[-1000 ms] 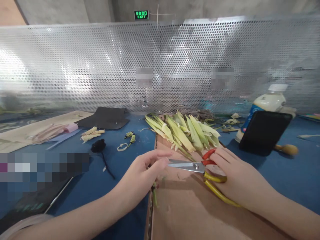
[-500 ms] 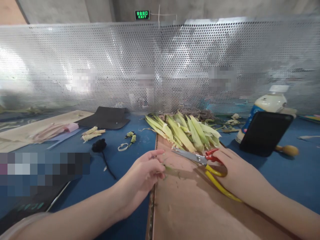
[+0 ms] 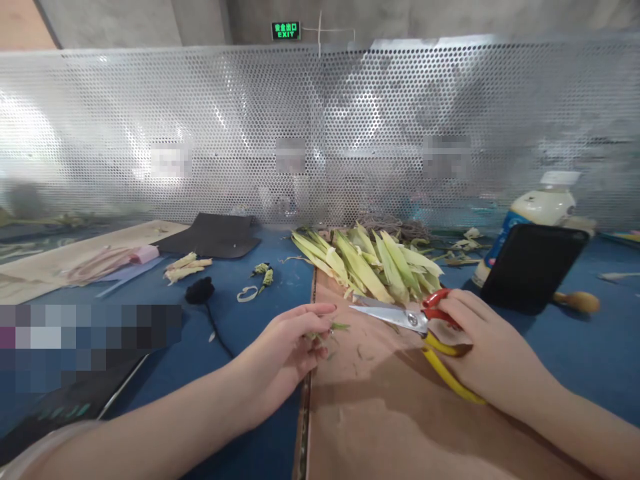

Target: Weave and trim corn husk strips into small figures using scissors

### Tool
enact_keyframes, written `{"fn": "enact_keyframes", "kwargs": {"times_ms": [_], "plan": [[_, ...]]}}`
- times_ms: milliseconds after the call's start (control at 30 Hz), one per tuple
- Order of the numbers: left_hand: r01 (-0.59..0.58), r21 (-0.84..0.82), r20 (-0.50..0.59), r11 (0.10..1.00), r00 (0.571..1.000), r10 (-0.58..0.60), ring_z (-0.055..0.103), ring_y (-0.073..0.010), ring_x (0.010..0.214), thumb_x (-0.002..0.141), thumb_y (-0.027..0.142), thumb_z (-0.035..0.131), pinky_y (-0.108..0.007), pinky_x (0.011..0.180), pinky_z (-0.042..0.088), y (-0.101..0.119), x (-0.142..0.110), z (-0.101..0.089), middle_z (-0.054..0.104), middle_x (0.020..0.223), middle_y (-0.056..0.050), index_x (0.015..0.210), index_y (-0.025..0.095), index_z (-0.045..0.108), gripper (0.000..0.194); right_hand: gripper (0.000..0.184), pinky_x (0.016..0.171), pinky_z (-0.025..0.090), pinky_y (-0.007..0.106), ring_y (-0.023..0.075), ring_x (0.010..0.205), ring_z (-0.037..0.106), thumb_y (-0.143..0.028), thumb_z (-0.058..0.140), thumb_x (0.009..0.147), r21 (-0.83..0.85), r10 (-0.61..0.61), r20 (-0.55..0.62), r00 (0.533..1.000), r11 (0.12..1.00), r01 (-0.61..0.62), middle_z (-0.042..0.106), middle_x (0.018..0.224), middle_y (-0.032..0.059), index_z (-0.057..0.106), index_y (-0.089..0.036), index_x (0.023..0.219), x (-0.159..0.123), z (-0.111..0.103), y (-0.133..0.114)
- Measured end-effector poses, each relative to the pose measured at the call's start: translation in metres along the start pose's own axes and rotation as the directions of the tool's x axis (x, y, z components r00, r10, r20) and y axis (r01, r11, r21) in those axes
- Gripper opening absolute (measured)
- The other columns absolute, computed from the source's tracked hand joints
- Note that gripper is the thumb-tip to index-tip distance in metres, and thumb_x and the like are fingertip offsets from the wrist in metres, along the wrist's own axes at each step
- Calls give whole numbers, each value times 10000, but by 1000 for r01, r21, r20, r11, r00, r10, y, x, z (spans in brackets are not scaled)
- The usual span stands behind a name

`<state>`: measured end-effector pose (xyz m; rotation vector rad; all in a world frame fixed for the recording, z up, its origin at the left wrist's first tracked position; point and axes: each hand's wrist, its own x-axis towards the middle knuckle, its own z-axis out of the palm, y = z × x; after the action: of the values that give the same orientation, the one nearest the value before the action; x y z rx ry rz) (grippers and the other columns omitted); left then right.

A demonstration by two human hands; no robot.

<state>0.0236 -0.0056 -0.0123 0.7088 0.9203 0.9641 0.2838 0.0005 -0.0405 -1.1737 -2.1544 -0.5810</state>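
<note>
My left hand (image 3: 280,350) is over the left edge of a cardboard sheet (image 3: 380,427). Between its thumb and fingers is a thin green piece of husk (image 3: 341,327), its tip poking out to the right; the rest is mostly behind the fingers. In my right hand (image 3: 493,337) are scissors (image 3: 412,321) with red and yellow handles. Their blades point left, slightly parted, with the tips a short way from the left fingertips. Pale green corn husks (image 3: 361,267) lie in a pile just beyond the scissors. Small green scraps (image 3: 359,351) are scattered on the cardboard.
A black phone (image 3: 535,267) leans against a bottle (image 3: 543,203) at right, near a wooden knob (image 3: 584,302). On the blue table (image 3: 287,283) at left lie a black flower (image 3: 200,291), twisted husk bits (image 3: 267,275) and black sheet (image 3: 215,235). A perforated metal screen (image 3: 320,107) stands behind.
The scissors and my right hand have shifted slightly right, away from my left fingers. The green husk piece in my left hand shows more clearly and sits slightly higher.
</note>
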Motion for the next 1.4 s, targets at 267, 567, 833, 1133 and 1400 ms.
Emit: {"fn": "enact_keyframes", "kwargs": {"times_ms": [267,567,833,1133,1400], "plan": [[-18,-11,2,1000,1000,18,514,-71,634,721,115,613,-207,646,435,0,2,-1,554,740,-4,991,119,602,271,92,727,481,361,197,822,508,-274,492,798,8,-85,47,995,996,85,538,843,48,485,-192,838,-1,1,-6],[-7,-66,-29,998,1000,5,554,-93,690,703,65,613,-222,685,473,-1,3,0,583,847,-42,944,105,598,245,113,750,494,384,215,859,528,-277,463,807,-33,-121,42,992,992,122,557,863,62,500,-185,860,-2,5,-1],[-20,-92,-21,996,1000,18,545,-85,651,697,43,605,-207,669,487,-1,2,0,586,820,-45,888,96,620,199,119,732,508,385,225,863,544,-273,439,811,-67,-125,33,992,990,127,571,855,68,507,-186,856,-1,3,-3],[-33,-74,-28,997,999,31,560,-85,659,706,45,602,-200,683,498,-2,2,0,591,815,-46,874,96,621,177,147,734,511,397,237,877,557,-304,436,813,-61,-118,44,992,991,120,585,854,65,516,-191,862,-1,3,-3],[-48,-60,-16,997,999,47,566,-84,665,712,47,605,-193,682,494,-2,4,0,612,806,-44,852,99,633,153,152,754,505,385,232,883,567,-306,433,810,-66,-95,58,994,993,99,595,843,64,538,-197,831,-2,3,-4]]}}
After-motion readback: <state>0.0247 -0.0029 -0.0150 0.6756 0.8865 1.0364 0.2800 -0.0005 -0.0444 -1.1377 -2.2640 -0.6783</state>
